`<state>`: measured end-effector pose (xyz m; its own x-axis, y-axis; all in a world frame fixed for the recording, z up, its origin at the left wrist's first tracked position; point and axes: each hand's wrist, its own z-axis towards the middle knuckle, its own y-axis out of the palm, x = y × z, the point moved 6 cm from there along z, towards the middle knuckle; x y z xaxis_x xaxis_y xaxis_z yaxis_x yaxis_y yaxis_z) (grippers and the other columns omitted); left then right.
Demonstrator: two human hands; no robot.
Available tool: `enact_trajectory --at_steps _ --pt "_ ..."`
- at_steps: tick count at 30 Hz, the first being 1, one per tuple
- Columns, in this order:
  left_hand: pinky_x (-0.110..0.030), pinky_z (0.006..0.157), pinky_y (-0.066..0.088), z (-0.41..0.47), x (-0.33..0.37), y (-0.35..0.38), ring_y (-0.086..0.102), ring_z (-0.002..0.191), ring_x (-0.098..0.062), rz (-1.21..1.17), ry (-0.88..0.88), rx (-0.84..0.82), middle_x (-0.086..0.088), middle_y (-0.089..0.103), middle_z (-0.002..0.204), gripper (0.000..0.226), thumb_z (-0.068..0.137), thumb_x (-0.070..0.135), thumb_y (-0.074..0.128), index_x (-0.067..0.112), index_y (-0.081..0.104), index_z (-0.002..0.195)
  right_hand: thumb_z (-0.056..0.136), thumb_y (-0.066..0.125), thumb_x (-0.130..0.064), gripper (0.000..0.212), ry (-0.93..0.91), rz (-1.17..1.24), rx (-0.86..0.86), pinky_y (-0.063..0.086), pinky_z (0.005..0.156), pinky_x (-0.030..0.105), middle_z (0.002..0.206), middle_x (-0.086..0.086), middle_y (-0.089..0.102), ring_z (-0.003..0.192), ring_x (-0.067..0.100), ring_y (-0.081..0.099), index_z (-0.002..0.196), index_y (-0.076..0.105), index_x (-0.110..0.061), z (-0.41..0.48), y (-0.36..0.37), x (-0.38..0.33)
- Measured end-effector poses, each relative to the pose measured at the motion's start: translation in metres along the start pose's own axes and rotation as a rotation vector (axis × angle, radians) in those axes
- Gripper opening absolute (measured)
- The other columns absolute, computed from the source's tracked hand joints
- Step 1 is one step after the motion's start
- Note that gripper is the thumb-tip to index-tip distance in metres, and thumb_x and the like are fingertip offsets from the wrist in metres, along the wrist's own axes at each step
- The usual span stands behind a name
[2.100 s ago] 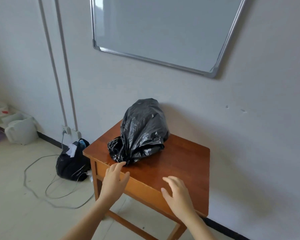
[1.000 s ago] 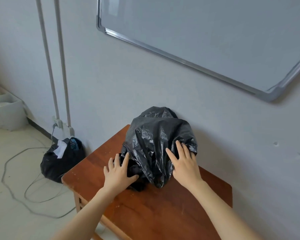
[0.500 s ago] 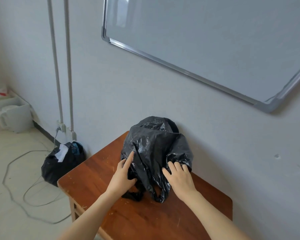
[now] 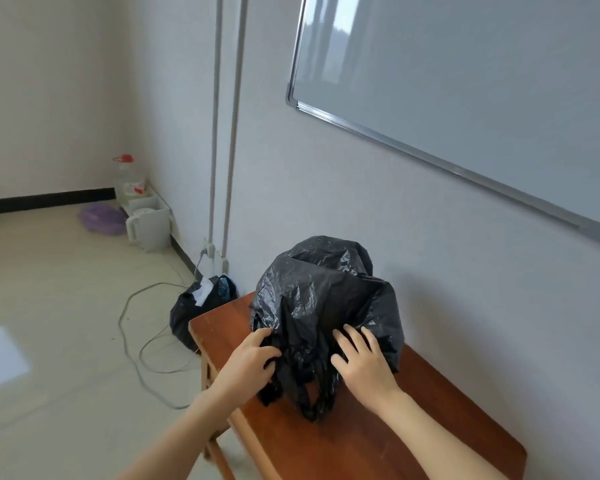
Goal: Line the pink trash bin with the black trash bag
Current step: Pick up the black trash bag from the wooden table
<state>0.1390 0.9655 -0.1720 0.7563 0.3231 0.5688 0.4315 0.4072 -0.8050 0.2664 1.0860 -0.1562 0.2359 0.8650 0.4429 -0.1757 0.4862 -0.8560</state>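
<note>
A crumpled black trash bag stands in a puffed heap on the wooden table, close to the wall. My left hand grips the bag's lower left folds, fingers curled into the plastic. My right hand rests on the bag's front right side with fingers spread, pressing into it. Loose handle loops of the bag hang down onto the table between my hands. No pink trash bin shows in this view; whatever the bag covers is hidden.
A second black bag with paper in it lies on the floor by the table's far left corner, beside a grey cable. A white kettle, purple basin and bottle stand in the room's corner. A whiteboard hangs above.
Both hands came from the table's front edge onto the bag. The left hand has closed on its lower folds. My view has swung left, showing more floor.
</note>
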Motion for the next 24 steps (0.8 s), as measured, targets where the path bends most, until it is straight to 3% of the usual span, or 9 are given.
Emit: enact_trajectory --at_steps 4,6,8,10,14,16,19,21,24 --pt "-0.034 0.100 0.038 -0.051 -0.009 -0.037 0.048 0.123 -0.031 -0.030 -0.071 0.237 -0.018 0.050 0.132 0.020 0.086 0.009 0.054 0.002 0.069 0.098 0.048 0.087 -0.020 0.029 -0.058 0.080 0.110 0.047 0.092 0.048 0.096 0.008 0.075 0.093 0.026 0.070 0.069 0.068 -0.020 0.008 -0.012 -0.035" --pt "-0.024 0.086 0.043 -0.087 -0.015 -0.056 0.062 0.099 -0.024 -0.047 -0.140 0.370 -0.020 0.060 0.119 0.018 0.081 0.009 0.057 -0.001 0.072 0.083 0.050 0.086 -0.021 0.028 -0.118 0.142 0.198 0.034 0.094 0.051 0.093 0.007 0.075 0.090 0.026 0.070 0.072 0.069 -0.019 0.012 -0.020 -0.060" --pt "-0.012 0.070 0.037 -0.128 -0.022 -0.074 0.059 0.078 -0.010 -0.041 -0.242 0.468 -0.015 0.062 0.114 0.014 0.080 0.007 0.061 -0.001 0.071 0.076 0.059 0.081 -0.021 0.019 -0.196 0.218 0.315 0.030 0.095 0.050 0.090 0.005 0.075 0.087 0.024 0.071 0.073 0.068 -0.019 0.014 -0.031 -0.091" --pt "-0.019 0.065 0.039 -0.173 -0.032 -0.088 0.057 0.072 -0.012 0.007 -0.354 0.542 -0.013 0.062 0.114 0.008 0.079 0.003 0.065 -0.001 0.071 0.075 0.070 0.065 -0.022 0.004 -0.293 0.284 0.415 0.029 0.097 0.049 0.089 0.002 0.074 0.086 0.022 0.070 0.074 0.066 -0.020 0.017 -0.043 -0.128" --pt "-0.023 0.066 0.044 -0.265 -0.052 -0.116 0.066 0.076 -0.025 0.138 -0.536 0.656 -0.014 0.068 0.101 0.007 0.068 -0.001 0.074 0.003 0.069 0.070 0.075 0.051 -0.020 0.013 -0.499 0.396 0.489 0.032 0.096 0.046 0.084 -0.001 0.073 0.082 0.019 0.070 0.072 0.064 -0.021 0.026 -0.073 -0.214" --pt "-0.018 0.067 0.044 -0.307 -0.059 -0.132 0.060 0.080 -0.014 0.180 -0.587 0.762 -0.012 0.069 0.096 0.015 0.065 -0.004 0.075 0.004 0.066 0.072 0.076 0.050 -0.019 0.015 -0.587 0.468 0.536 0.034 0.094 0.042 0.083 -0.001 0.073 0.081 0.019 0.070 0.071 0.064 -0.021 0.030 -0.093 -0.252" --pt "-0.019 0.072 0.046 -0.361 -0.070 -0.149 0.053 0.090 -0.011 0.233 -0.656 0.906 -0.011 0.067 0.097 0.025 0.064 -0.007 0.073 0.004 0.064 0.083 0.077 0.053 -0.014 0.014 -0.698 0.553 0.589 0.036 0.089 0.035 0.081 -0.001 0.072 0.078 0.018 0.069 0.071 0.064 -0.020 0.030 -0.121 -0.301" --pt "-0.017 0.077 0.045 -0.392 -0.080 -0.154 0.048 0.094 -0.012 0.286 -0.671 0.929 -0.011 0.067 0.097 0.031 0.064 -0.007 0.074 0.004 0.064 0.091 0.074 0.053 -0.009 0.014 -0.745 0.576 0.593 0.037 0.085 0.031 0.078 -0.002 0.070 0.074 0.018 0.067 0.070 0.062 -0.019 0.028 -0.137 -0.329" --pt "-0.028 0.075 0.053 -0.432 -0.100 -0.162 0.047 0.094 -0.012 0.317 -0.701 0.925 -0.012 0.068 0.096 0.027 0.067 -0.002 0.071 0.006 0.065 0.092 0.066 0.057 -0.002 0.017 -0.796 0.592 0.580 0.035 0.076 0.028 0.069 -0.003 0.065 0.065 0.019 0.062 0.071 0.056 -0.019 0.030 -0.155 -0.367"
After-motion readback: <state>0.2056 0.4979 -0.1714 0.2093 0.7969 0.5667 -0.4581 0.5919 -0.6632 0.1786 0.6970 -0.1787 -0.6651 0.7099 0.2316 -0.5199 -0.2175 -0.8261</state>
